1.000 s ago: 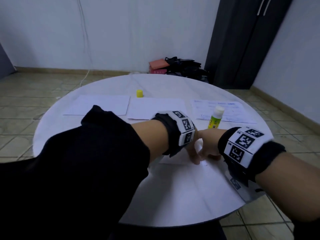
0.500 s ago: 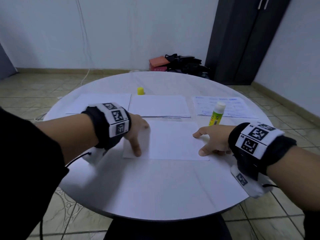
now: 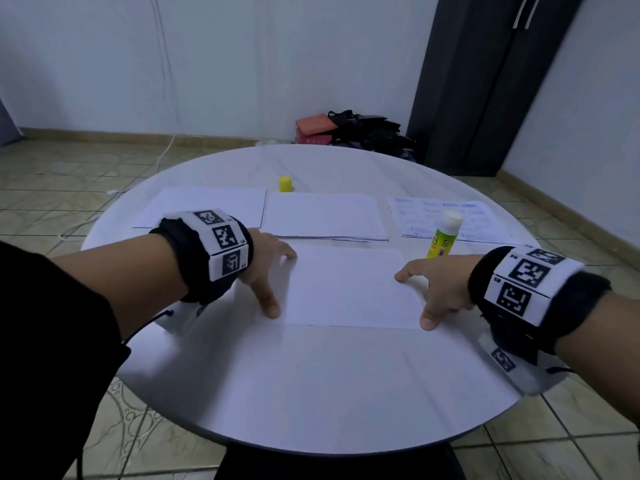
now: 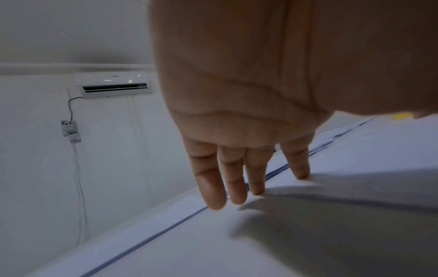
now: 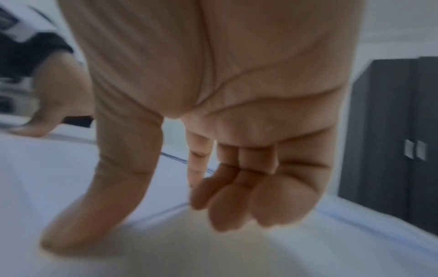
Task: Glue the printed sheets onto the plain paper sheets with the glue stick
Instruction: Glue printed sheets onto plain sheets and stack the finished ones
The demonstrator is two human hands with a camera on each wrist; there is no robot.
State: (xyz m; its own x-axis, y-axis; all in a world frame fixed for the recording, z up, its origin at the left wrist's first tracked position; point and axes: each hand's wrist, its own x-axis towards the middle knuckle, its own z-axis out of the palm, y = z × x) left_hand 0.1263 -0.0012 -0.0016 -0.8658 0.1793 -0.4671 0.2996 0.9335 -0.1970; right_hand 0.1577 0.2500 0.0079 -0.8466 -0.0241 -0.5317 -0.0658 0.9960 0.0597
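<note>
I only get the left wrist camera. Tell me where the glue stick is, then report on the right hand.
Observer: The green-and-yellow, white-tipped glue stick stands upright on the round white table, just beyond the right hand.
Operator: Now the right hand.
Observer: Its thumb and forefinger press the right edge of the plain white paper sheet; it holds nothing.
Operator: Find the printed sheets.
Observer: The blue-printed white sheets lie at the far right, behind the glue stick.
</note>
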